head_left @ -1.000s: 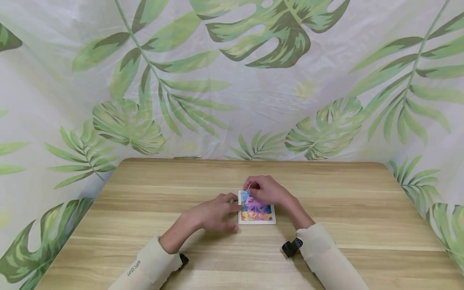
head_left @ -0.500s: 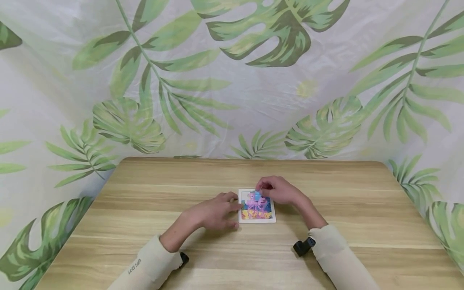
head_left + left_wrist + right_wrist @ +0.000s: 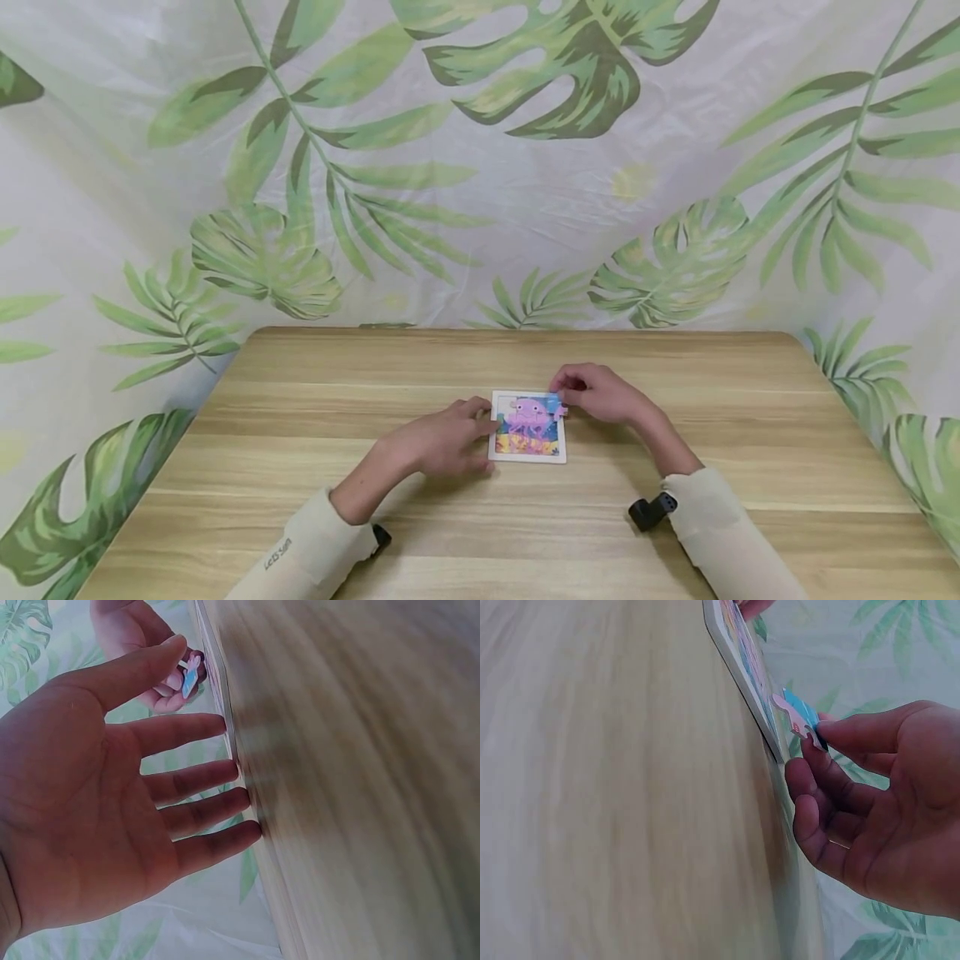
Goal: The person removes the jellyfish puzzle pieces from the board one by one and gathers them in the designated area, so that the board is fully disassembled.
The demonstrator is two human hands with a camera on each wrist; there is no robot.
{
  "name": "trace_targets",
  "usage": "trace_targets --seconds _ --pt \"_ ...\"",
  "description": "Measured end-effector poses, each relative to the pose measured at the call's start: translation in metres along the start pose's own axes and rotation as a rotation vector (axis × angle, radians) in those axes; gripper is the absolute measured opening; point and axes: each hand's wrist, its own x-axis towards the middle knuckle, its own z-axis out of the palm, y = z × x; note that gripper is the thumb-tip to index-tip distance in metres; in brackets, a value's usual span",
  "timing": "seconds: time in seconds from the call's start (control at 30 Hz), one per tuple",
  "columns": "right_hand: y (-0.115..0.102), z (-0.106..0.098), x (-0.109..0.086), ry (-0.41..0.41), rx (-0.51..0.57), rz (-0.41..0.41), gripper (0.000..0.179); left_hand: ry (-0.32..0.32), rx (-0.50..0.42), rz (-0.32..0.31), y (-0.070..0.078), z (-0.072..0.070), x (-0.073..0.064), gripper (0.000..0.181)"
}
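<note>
A small square jigsaw puzzle in a white frame lies flat on the table, with a pink jellyfish picture. My left hand rests at its left edge, fingers spread and fairly straight, as the left wrist view shows the hand too. Over the puzzle's upper right corner, my right hand pinches a blue and pink puzzle piece between thumb and index finger. In the right wrist view the piece is tilted and held just above the puzzle's edge. The other fingers of the right hand are loosely curled.
The wood-grain table extends on all sides of the puzzle. A white cloth with green leaf prints hangs behind the table. Each sleeve carries a small black device at the wrist.
My right hand has moved right across the puzzle, from its upper left part to its upper right corner, with the piece pinched. The jellyfish's face is now uncovered. My left hand stays in place.
</note>
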Motion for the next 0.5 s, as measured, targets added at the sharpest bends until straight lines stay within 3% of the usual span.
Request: trace_targets --seconds 0.5 --pt "0.025 -0.019 -0.019 0.011 -0.016 0.011 0.014 0.001 -0.016 0.027 0.002 -0.001 -0.003 0.059"
